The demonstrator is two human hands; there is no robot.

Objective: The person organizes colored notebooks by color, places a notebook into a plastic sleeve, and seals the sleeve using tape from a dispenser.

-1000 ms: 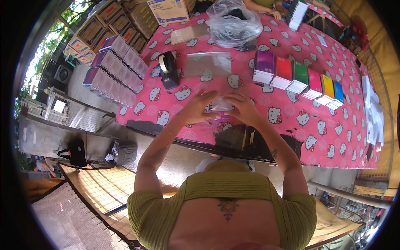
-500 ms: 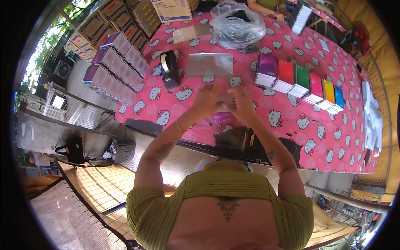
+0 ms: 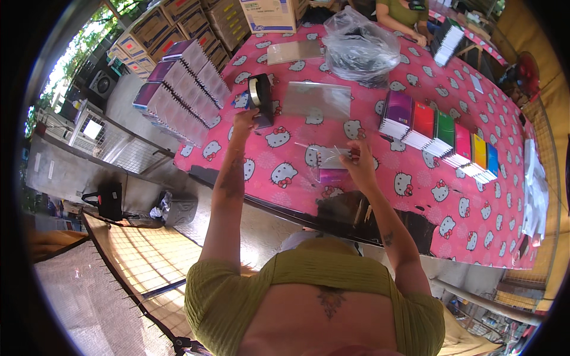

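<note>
at the left, the left hand is set at the near end of the black tape dispenser; a short strip of tape would best be drawn evenly and torn cleanly there, with the dispenser steadied against sliding on the pink tabletop. farther right, near the tabletop's front edge, the purple notebook is seen lying flat, with clear film at its far part. the film should be kept smooth and snug, so that little slack is left under any tape; the notebook is best left unturned meanwhile.

as for pose, the left arm is stretched forward almost straight, with the fingers bent at the dispenser's end; whether the grip is closed on tape cannot be told. the right hand is held just beside the notebook's far right corner, its forearm angled inward, fingers curled and partly spread from the thumb; film is seen at the fingertips, but whether it is firmly pinched cannot be told.
</note>
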